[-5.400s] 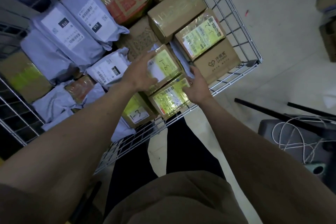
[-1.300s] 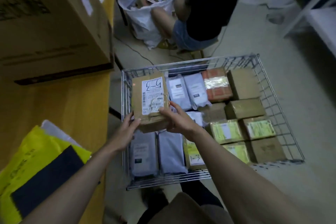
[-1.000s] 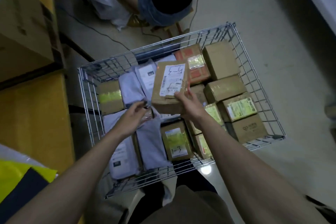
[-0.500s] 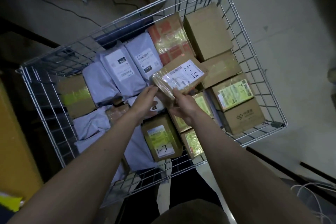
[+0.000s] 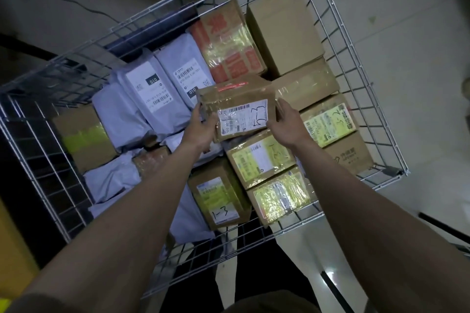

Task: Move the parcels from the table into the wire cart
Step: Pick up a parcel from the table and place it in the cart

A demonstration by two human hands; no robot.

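The person leans over the wire cart (image 5: 338, 33) with both arms stretched down into it, and a taped brown parcel (image 5: 236, 107) sits between the hands — label up, handwritten digits on the white sticker. The left hand (image 5: 201, 127) curls round the parcel's left edge, thumb on top, while the right hand (image 5: 284, 122) grips the right edge with its fingers wrapped over the far corner. The parcel hangs just above the middle of the load, over a yellow-labelled box (image 5: 259, 157) and beside the grey mailer bags (image 5: 157, 94). A red-printed carton (image 5: 226, 40) and a plain brown box (image 5: 282, 25) fill the far end — more yellow-labelled boxes line the right side.
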